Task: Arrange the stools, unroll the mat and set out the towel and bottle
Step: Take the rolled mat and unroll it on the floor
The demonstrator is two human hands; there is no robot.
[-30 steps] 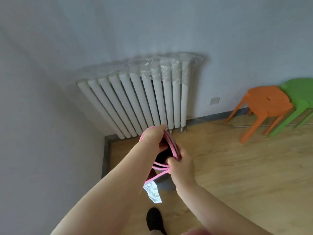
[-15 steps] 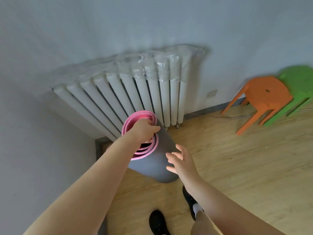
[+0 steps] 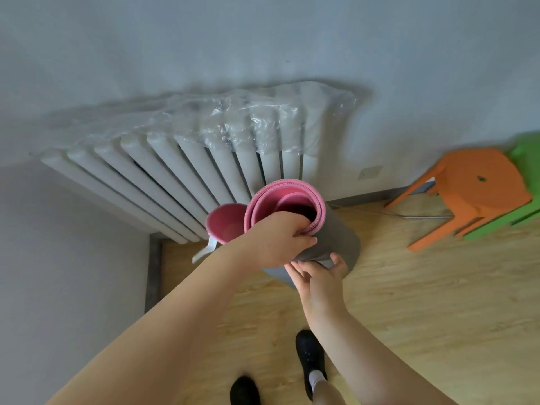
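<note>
A rolled mat [image 3: 336, 235], grey outside and pink inside, is held upright above the wooden floor in front of the radiator. My left hand [image 3: 274, 241] grips its top rim, fingers hooked inside the roll. My right hand [image 3: 318, 276] presses against the grey side lower down, fingers spread. A loose pink flap with a white label [image 3: 225, 226] hangs to the left of the roll. An orange stool [image 3: 473, 191] stands at the right wall with a green stool [image 3: 526, 182] beside it. No towel or bottle is in view.
A white radiator [image 3: 181, 171] with plastic film over its top stands against the wall close behind the mat. A grey wall closes in the left side. Wooden floor [image 3: 423, 302] stretches to the right. My feet in black shoes [image 3: 309, 361] are below.
The mat has been lifted higher and shifted right. My right hand went from hovering open near the roll to touching its grey side. The view tilted upward slightly.
</note>
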